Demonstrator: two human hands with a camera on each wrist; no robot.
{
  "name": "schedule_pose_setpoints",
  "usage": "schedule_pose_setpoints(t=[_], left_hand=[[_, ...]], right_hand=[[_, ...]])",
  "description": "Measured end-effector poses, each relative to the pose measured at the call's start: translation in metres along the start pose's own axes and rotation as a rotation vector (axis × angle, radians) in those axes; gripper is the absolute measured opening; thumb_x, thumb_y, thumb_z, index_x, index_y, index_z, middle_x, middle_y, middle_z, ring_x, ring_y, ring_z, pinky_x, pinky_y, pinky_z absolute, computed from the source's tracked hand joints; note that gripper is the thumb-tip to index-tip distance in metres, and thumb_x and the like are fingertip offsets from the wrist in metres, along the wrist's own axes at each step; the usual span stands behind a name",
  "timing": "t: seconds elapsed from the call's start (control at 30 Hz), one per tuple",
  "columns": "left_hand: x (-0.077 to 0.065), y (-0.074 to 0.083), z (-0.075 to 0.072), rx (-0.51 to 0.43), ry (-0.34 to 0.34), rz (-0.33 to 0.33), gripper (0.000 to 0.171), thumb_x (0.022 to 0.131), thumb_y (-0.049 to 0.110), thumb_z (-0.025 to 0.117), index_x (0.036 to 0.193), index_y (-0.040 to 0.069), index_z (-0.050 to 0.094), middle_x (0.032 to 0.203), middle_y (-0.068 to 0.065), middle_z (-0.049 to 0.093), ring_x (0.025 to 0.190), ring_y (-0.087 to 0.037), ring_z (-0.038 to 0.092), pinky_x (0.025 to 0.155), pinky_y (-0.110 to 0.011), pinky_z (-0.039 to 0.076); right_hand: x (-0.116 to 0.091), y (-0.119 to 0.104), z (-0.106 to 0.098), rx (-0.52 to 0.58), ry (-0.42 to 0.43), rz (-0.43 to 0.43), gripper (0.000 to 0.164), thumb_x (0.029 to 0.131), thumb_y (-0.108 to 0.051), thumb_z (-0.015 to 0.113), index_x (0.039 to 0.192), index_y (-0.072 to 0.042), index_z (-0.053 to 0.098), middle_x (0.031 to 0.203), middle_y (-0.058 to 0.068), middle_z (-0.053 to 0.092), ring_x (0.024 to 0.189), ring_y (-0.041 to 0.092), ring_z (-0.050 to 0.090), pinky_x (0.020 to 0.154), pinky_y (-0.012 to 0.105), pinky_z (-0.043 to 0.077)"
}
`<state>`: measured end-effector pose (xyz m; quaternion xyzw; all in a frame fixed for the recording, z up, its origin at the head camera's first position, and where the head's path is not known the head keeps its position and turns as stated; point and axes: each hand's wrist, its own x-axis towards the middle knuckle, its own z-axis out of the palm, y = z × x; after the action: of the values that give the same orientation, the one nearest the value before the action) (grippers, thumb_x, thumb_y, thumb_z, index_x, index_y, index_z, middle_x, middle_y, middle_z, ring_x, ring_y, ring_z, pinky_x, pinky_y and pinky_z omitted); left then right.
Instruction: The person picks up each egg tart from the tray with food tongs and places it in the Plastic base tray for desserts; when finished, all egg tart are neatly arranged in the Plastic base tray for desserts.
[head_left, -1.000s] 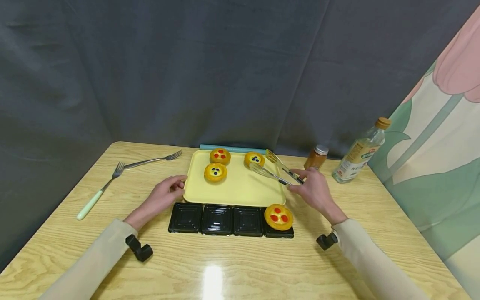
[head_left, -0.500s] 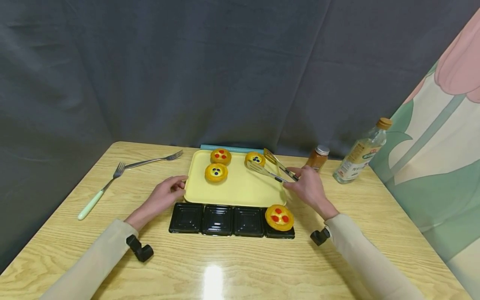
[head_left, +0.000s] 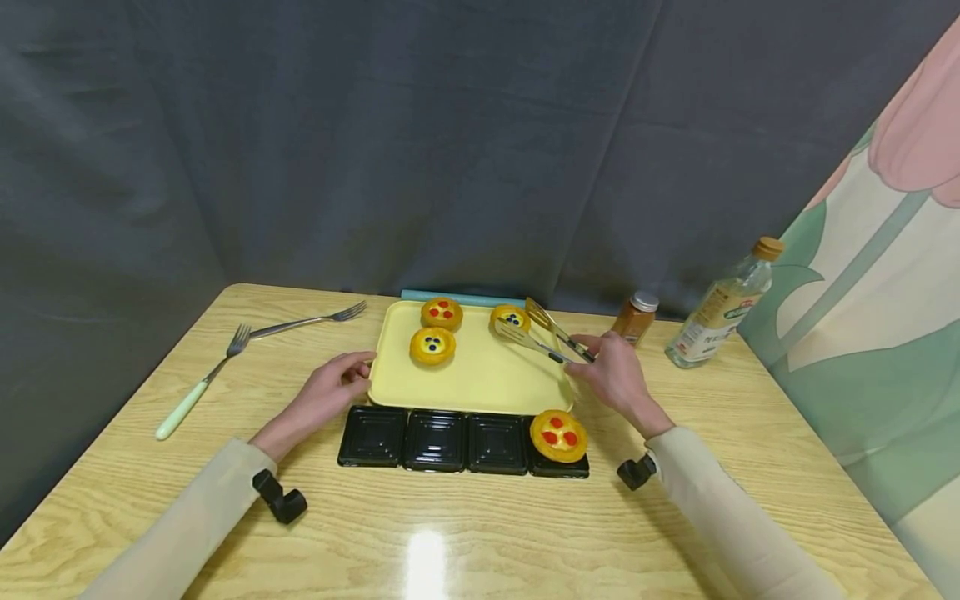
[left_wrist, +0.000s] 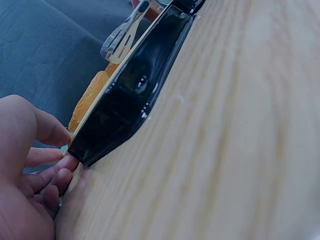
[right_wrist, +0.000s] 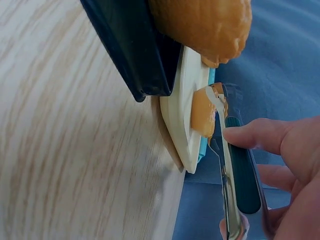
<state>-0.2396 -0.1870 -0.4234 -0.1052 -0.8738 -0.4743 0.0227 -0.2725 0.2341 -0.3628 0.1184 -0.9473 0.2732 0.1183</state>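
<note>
My right hand (head_left: pixel 618 375) holds a pair of tongs (head_left: pixel 525 340) by the dark-gripped arms. Their spread ends reach around a tart with blueberries (head_left: pixel 512 312) at the back right of the yellow tray (head_left: pixel 480 379); whether both touch it I cannot tell. At the tray's left edge, my left hand (head_left: pixel 333 387) pinches the rim with thumb and fingers. Another blueberry tart (head_left: pixel 432 346) and a tart with red pieces (head_left: pixel 441 313) sit on the tray's left half. A second red-topped tart (head_left: pixel 558 436) rests on the rightmost black square dish (head_left: pixel 577 472).
Three more black dishes (head_left: pixel 435 440) line the tray's front edge. Two forks (head_left: pixel 187 404) lie at the left. A small spice jar (head_left: pixel 634 317) and a tall glass bottle (head_left: pixel 716 312) stand at the back right. A teal strip (head_left: pixel 465 297) lies behind the tray.
My right hand has moved slightly left with the tongs, bringing their ends around the back-right blueberry tart. My left hand has stayed at the tray's edge.
</note>
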Motion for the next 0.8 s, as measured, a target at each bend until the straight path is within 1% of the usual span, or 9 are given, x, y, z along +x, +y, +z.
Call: schedule_pose_setpoints(t=[0.07,0.13,0.3,0.47,0.67,0.8], left_hand=[[-0.0002,-0.0003,0.0002,-0.002,0.0,-0.002,0.05,0.097,0.009,0.06,0.143,-0.006,0.05,0.112,-0.013,0.058,0.098,-0.024,0.053,0.086,-0.041,0.044],[-0.0002,-0.0007,0.0003,-0.003,0.002,-0.003,0.05,0.097,0.01,0.06,0.144,-0.006,0.05,0.112,-0.013,0.058,0.099,-0.024,0.053,0.086,-0.041,0.044],[0.0004,-0.0012,0.0,-0.004,0.003,-0.001,0.05,0.097,0.009,0.06,0.143,-0.005,0.051,0.112,-0.013,0.058,0.099,-0.024,0.053,0.086,-0.041,0.044],[0.0003,-0.0002,-0.0007,-0.004,-0.002,0.0,0.05,0.097,0.01,0.06,0.143,-0.006,0.05,0.112,-0.013,0.058,0.099,-0.024,0.053,0.086,-0.041,0.044],[-0.0001,0.0004,-0.0011,-0.008,-0.005,-0.001,0.05,0.097,0.009,0.06,0.144,-0.006,0.05,0.112,-0.013,0.058,0.098,-0.024,0.052,0.085,-0.04,0.043],[-0.0002,0.0006,-0.0006,-0.006,-0.004,-0.005,0.05,0.097,0.009,0.06,0.144,-0.006,0.05,0.113,-0.014,0.058,0.099,-0.025,0.053,0.086,-0.041,0.044]], right_hand=[[-0.0002,0.0,0.0001,-0.003,0.0,-0.005,0.048,0.08,-0.009,0.079,0.126,0.004,0.069,0.102,0.025,0.069,0.058,0.019,0.038,0.059,0.035,0.033],[-0.0003,0.0002,0.0004,-0.005,0.0,-0.008,0.048,0.081,-0.009,0.079,0.126,0.004,0.069,0.094,0.022,0.068,0.059,0.019,0.038,0.058,0.035,0.032],[-0.002,0.0,0.0002,-0.007,0.011,-0.012,0.046,0.081,-0.008,0.079,0.125,0.004,0.069,0.086,0.018,0.063,0.064,0.022,0.04,0.059,0.035,0.033],[-0.0044,-0.0001,-0.0011,-0.023,0.023,-0.003,0.046,0.081,-0.009,0.077,0.125,0.003,0.07,0.093,0.022,0.061,0.076,0.027,0.045,0.066,0.036,0.034],[-0.0061,-0.001,-0.0036,-0.02,0.03,0.004,0.046,0.082,-0.01,0.078,0.126,0.002,0.07,0.101,0.023,0.064,0.083,0.031,0.052,0.068,0.038,0.037],[-0.0094,-0.0014,-0.0041,-0.024,0.037,-0.004,0.046,0.081,-0.011,0.078,0.125,0.001,0.071,0.1,0.023,0.064,0.084,0.032,0.056,0.068,0.039,0.04]])
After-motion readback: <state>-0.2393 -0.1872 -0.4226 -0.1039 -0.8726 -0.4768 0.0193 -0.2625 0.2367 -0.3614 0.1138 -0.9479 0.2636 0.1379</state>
